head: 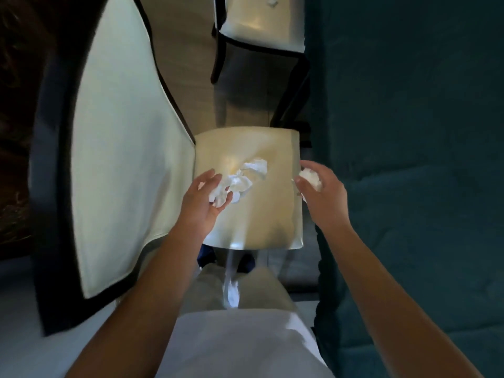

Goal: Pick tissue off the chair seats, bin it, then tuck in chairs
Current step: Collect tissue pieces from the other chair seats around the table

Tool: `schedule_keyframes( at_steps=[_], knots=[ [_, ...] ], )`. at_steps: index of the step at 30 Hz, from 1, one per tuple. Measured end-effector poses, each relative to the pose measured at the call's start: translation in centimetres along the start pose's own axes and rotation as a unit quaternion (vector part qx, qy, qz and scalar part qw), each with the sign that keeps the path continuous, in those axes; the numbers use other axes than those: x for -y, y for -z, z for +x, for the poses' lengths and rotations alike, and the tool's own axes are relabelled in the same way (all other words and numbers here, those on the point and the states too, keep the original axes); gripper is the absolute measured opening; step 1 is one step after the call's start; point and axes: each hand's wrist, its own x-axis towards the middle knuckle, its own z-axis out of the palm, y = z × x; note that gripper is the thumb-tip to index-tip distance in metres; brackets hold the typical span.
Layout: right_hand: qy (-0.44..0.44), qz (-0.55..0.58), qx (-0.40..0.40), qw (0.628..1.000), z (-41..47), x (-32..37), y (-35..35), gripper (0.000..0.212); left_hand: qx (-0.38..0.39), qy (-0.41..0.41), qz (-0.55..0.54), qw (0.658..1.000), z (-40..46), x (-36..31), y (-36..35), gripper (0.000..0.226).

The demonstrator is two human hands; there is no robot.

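White tissue (242, 178) on chair seat (267, 214) — left hand (203, 197) fingers gripping it; right hand (317, 192) fingers clutching tissue wad (311, 179).

We stand at the near edge of a chair seat (261, 214), its backrest (120, 148) rising to our left. Crumpled tissue (245, 175) lies on the seat's middle, our left hand (204, 200) at its near-left end. Our right hand (319, 192) sits over the seat's right edge with a tissue ball (311, 178) in it. Beyond, a second chair (261, 25) carries another tissue (272, 0). A draped table (409, 159) runs along our right.
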Motion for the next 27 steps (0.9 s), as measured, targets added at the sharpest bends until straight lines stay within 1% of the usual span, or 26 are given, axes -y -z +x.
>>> schedule_keyframes(
  at_steps=[2, 4, 6, 7, 8, 10, 11, 12, 15, 17, 21, 24, 27],
  knots=[
    [-0.001, -0.008, 0.014, 1.000, 3.5, -0.7, -1.7, 0.032, -0.018, -0.018, 0.076, 0.997, 3.0, 0.2, -0.1, 0.031],
    [0.005, -0.027, 0.033, 0.999, 6.9, -2.0, -3.5, 0.035, -0.068, -0.018, 0.123, 0.990, 6.0, 0.7, -0.5, 0.035],
    [0.018, -0.061, 0.048, 0.997, 10.4, -3.6, -5.4, 0.036, -0.118, -0.042, 0.204, 0.971, 9.2, 1.6, -0.8, 0.034],
    [0.025, -0.081, 0.057, 0.995, 12.1, -4.6, -6.3, 0.036, -0.132, -0.069, 0.266, 0.952, 10.9, 2.3, -0.8, 0.033],
    [0.027, -0.101, 0.067, 0.992, 13.7, -5.6, -7.3, 0.035, -0.140, -0.100, 0.340, 0.925, 12.4, 3.1, -0.8, 0.033],
    [0.033, -0.142, 0.078, 0.986, 16.8, -7.7, -9.4, 0.034, -0.144, -0.152, 0.499, 0.841, 15.0, 4.7, -0.9, 0.035],
    [0.047, -0.166, 0.083, 0.982, 18.2, -8.7, -10.5, 0.034, -0.138, -0.168, 0.549, 0.807, 16.2, 5.5, -0.9, 0.035],
    [0.067, -0.195, 0.090, 0.974, 19.4, -9.7, -11.8, 0.034, -0.132, -0.177, 0.578, 0.786, 17.4, 6.2, -1.0, 0.035],
    [0.122, -0.270, 0.123, 0.947, 22.3, -11.9, -15.5, 0.036, -0.119, -0.182, 0.635, 0.741, 20.5, 8.5, -0.9, 0.033],
    [0.141, -0.302, 0.138, 0.933, 23.7, -13.3, -17.5, 0.037, -0.104, -0.180, 0.663, 0.719, 22.1, 10.0, -0.7, 0.034],
    [0.164, -0.376, 0.176, 0.895, 25.1, -16.3, -20.1, 0.039, -0.087, -0.175, 0.689, 0.698, 24.1, 12.4, 0.2, 0.037],
    [0.168, -0.411, 0.164, 0.881, 25.3, -18.2, -21.0, 0.036, -0.092, -0.179, 0.703, 0.682, 25.0, 13.7, 0.6, 0.040],
    [0.136, -0.456, 0.152, 0.866, 25.6, -19.4, -21.4, 0.042, -0.088, -0.169, 0.731, 0.656, 25.5, 14.5, 0.6, 0.052]
  ],
)
